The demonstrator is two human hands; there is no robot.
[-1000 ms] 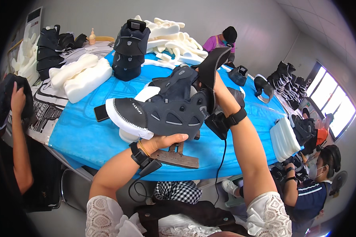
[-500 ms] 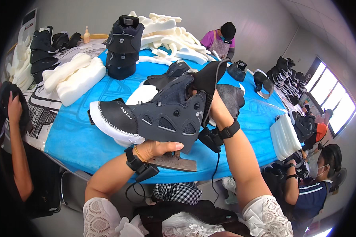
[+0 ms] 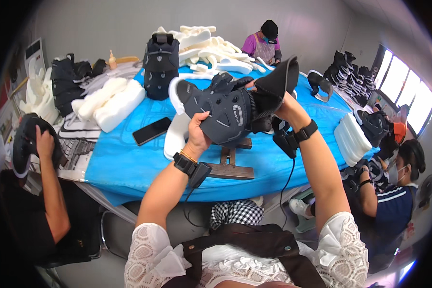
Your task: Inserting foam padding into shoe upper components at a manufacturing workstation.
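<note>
A dark grey and black high-top shoe [image 3: 223,113] with a white sole edge is held tilted over the table, its toe to the left. My left hand [image 3: 198,133] grips its side near the bottom, thumb on the outer face and fingers hidden beneath. At the shoe's flared black collar [image 3: 276,89], my right hand [image 3: 287,106] is closed on the ankle end; most of its fingers are hidden. Below the shoe stands a brown, worn-looking stand [image 3: 230,171] with a flat base. White foam inserts [image 3: 176,137] lie just left of my left hand.
Stacked dark shoes [image 3: 161,67], a phone [image 3: 152,131] and white foam piles [image 3: 117,103] occupy the blue-covered table [image 3: 129,165]. More white inserts [image 3: 350,134] stand at right. People work at the far side and right; another person's hand [image 3: 45,144] holds a shoe at left.
The shoe has moved up and away from me, its toe swinging farther off. My left hand has risen with it, uncovering more of the stand. The view has shifted, bringing the phone into sight.
</note>
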